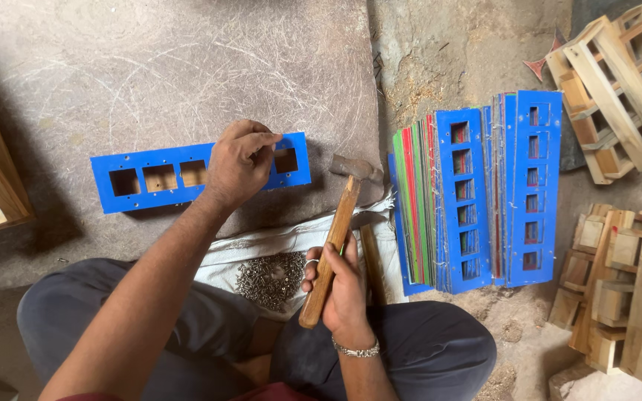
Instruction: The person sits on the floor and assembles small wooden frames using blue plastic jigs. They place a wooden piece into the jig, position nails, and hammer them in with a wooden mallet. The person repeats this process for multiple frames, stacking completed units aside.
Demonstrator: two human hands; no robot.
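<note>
a stack of blue, red and green slotted panels (477,193) leans at the right of the frame, wooden frames (618,89) beyond it. left of centre lies one blue slotted panel (150,177); the left hand (238,162) rests on it, fingertips pinched. lower centre, the right hand (343,286) has its grip closed around a hammer (334,241), beside a pile of small nails (269,278)

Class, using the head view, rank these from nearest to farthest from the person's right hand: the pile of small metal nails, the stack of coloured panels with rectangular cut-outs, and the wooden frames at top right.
1. Pile of small metal nails, on the white cloth just left of the right hand.
2. Stack of coloured panels, to its right.
3. Wooden frames, far top right corner.
</note>
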